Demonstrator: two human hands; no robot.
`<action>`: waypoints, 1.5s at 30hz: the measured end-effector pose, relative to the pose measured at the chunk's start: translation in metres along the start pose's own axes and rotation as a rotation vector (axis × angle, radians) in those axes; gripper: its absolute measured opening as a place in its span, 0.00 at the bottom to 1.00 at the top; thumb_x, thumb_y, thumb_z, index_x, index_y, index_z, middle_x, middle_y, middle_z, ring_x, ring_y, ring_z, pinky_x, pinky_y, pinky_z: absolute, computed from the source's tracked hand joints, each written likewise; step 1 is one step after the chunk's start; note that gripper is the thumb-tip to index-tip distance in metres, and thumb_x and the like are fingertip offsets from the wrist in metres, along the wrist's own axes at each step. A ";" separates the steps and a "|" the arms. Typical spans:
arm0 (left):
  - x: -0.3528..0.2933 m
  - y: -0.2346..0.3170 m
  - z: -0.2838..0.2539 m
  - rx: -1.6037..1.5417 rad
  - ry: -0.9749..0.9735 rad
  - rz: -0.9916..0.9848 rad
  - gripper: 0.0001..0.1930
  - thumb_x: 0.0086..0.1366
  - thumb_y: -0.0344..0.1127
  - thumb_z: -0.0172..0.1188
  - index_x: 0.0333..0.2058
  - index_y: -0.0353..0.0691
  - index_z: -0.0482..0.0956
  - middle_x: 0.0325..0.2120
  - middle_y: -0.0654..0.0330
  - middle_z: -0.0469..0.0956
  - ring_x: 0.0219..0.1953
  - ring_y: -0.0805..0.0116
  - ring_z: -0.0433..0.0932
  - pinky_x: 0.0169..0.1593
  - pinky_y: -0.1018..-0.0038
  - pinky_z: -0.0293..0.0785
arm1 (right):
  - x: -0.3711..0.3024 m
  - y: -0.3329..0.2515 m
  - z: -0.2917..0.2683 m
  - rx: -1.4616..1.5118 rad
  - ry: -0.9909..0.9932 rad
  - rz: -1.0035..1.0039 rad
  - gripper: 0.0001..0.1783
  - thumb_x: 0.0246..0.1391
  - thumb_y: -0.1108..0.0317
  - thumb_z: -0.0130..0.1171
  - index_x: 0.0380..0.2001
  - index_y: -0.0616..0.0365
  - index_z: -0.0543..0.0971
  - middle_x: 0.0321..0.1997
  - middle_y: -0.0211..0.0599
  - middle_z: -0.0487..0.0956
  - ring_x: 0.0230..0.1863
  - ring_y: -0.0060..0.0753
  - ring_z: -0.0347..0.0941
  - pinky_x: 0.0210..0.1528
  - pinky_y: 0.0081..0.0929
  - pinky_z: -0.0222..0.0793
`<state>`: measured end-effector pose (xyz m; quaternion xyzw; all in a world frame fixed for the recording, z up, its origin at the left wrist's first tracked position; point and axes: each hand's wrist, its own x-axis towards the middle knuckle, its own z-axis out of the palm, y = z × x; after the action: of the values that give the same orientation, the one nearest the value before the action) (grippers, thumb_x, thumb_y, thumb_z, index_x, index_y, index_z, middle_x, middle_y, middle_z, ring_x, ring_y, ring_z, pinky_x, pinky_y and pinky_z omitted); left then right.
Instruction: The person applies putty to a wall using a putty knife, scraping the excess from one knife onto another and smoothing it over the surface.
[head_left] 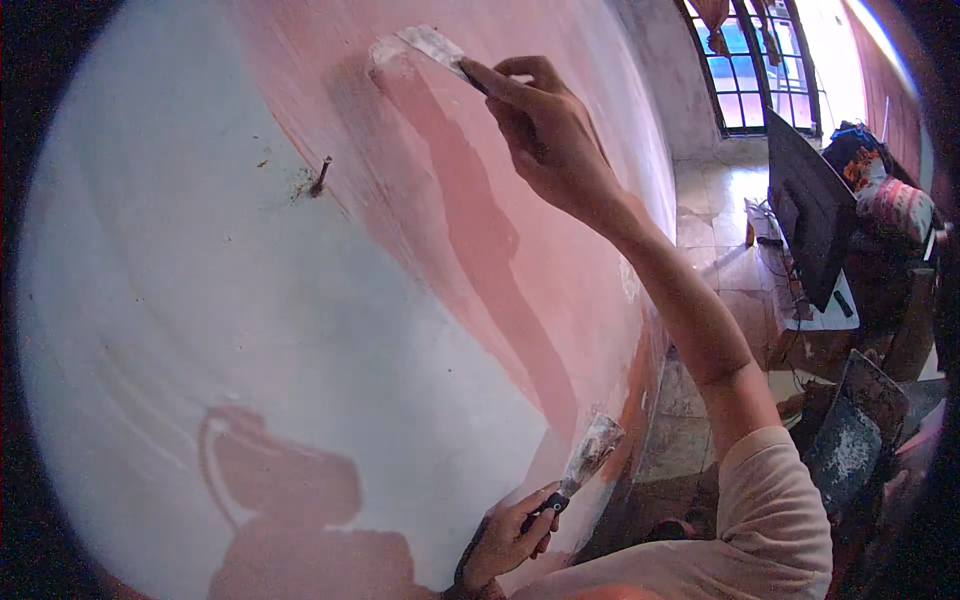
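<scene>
My right hand (548, 125) is raised high on the wall, fingers closed on a wide scraper (432, 44). Its pale-smeared blade lies against the pink area, next to a whitish patch. Low down, my left hand (513, 537) grips the dark handle of a putty knife (592, 452), whose smeared metal blade points up and to the right, in front of the wall. The wall (300, 330) is pale grey-white at the left and pink at the right, with a shadow of my arm running down the pink part. A nail (321, 177) sticks out between the two colours.
To the right, a black flat screen (808, 215) stands on a white-topped table (835, 318) with cables. Behind it lie bundled cloths (893, 205). A barred window (755, 70) is at the far end above the tiled floor (700, 205). A white-smeared dark board (845, 450) leans at lower right.
</scene>
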<state>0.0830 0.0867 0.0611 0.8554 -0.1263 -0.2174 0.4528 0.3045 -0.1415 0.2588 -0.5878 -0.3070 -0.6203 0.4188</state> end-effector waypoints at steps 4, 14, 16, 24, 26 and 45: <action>-0.002 -0.006 0.006 -0.033 0.054 -0.036 0.20 0.68 0.33 0.48 0.58 0.38 0.67 0.24 0.64 0.73 0.20 0.77 0.71 0.24 0.78 0.71 | 0.017 -0.007 0.003 -0.048 0.015 -0.118 0.23 0.54 0.81 0.51 0.52 0.51 0.77 0.43 0.44 0.75 0.30 0.36 0.73 0.33 0.31 0.69; 0.002 -0.009 0.010 0.016 0.115 0.034 0.23 0.68 0.38 0.50 0.59 0.34 0.65 0.21 0.63 0.73 0.19 0.78 0.71 0.25 0.79 0.71 | 0.035 -0.021 -0.005 -0.203 -0.175 -0.242 0.19 0.53 0.80 0.49 0.48 0.59 0.76 0.48 0.47 0.78 0.41 0.49 0.77 0.43 0.37 0.74; 0.002 -0.013 0.011 -0.022 0.107 0.037 0.23 0.68 0.38 0.50 0.58 0.34 0.65 0.21 0.63 0.73 0.19 0.78 0.71 0.24 0.78 0.71 | 0.040 -0.018 -0.012 -0.273 -0.254 -0.198 0.17 0.54 0.79 0.49 0.48 0.59 0.76 0.47 0.45 0.79 0.42 0.49 0.78 0.45 0.36 0.75; 0.000 -0.014 0.009 0.020 0.100 0.035 0.21 0.69 0.34 0.48 0.59 0.39 0.66 0.24 0.63 0.75 0.19 0.78 0.72 0.25 0.78 0.72 | 0.029 -0.040 -0.027 -0.303 -0.463 -0.226 0.17 0.55 0.78 0.50 0.49 0.59 0.76 0.46 0.42 0.79 0.42 0.39 0.79 0.44 0.31 0.75; 0.000 -0.009 0.009 -0.003 0.098 0.058 0.22 0.68 0.35 0.50 0.59 0.36 0.66 0.21 0.64 0.73 0.18 0.78 0.70 0.22 0.78 0.70 | 0.033 -0.039 -0.035 -0.161 -0.399 -0.202 0.17 0.56 0.76 0.50 0.49 0.56 0.77 0.43 0.42 0.81 0.38 0.38 0.79 0.42 0.33 0.75; 0.001 -0.018 0.016 -0.061 0.141 0.041 0.21 0.68 0.32 0.48 0.59 0.36 0.65 0.25 0.62 0.75 0.20 0.77 0.72 0.25 0.79 0.72 | 0.014 -0.036 -0.048 -0.155 -0.318 0.000 0.19 0.56 0.79 0.52 0.51 0.55 0.76 0.48 0.40 0.78 0.42 0.40 0.78 0.44 0.31 0.74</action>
<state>0.0765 0.0851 0.0386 0.8515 -0.1050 -0.1511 0.4910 0.2510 -0.1689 0.2705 -0.7089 -0.3208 -0.5414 0.3183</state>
